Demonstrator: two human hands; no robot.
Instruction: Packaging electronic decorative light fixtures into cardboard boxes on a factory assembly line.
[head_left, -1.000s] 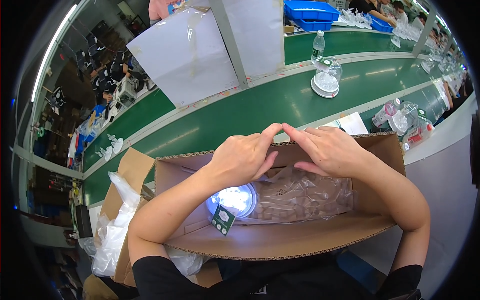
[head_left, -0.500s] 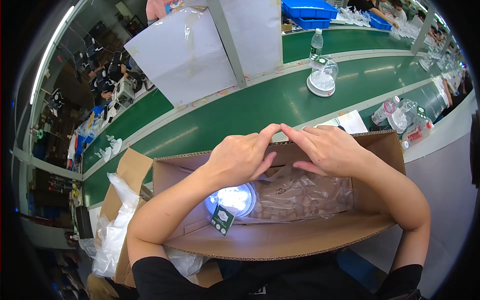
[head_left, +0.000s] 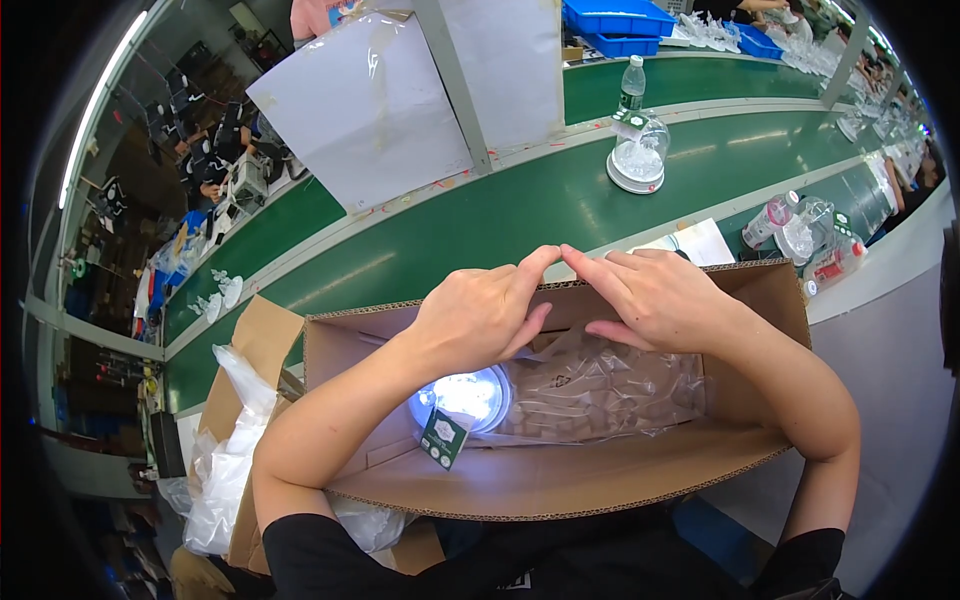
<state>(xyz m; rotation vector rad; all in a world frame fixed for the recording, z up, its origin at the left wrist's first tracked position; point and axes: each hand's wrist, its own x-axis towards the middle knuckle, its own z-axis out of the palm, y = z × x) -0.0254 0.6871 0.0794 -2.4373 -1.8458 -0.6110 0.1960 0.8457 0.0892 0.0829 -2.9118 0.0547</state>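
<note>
An open cardboard box [head_left: 560, 490] stands in front of me. My left hand [head_left: 478, 312] and my right hand [head_left: 650, 300] rest over its far rim, index fingertips touching and thumbs spread apart inside. Neither hand appears to hold anything; some fingers are hidden behind the palms. Inside the box, at the left, lies a brightly lit clear dome lamp [head_left: 490, 398] with a green and white hang tag [head_left: 442, 438]. Clear plastic wrap [head_left: 610, 395] covers brown cardboard dividers beside it.
Beyond the box runs a green conveyor belt [head_left: 450, 235], carrying another clear dome [head_left: 640, 155] near a bottle [head_left: 632, 85]. More bottles [head_left: 770, 220] lie at the right. A second carton [head_left: 265, 340] with plastic bags [head_left: 235, 470] is at the left. Blue trays [head_left: 618, 18] sit farther back.
The dome and the small clear pieces on the belt have shifted slightly left. A distant worker's arm has moved. My hands hold the same pose over the box rim.
</note>
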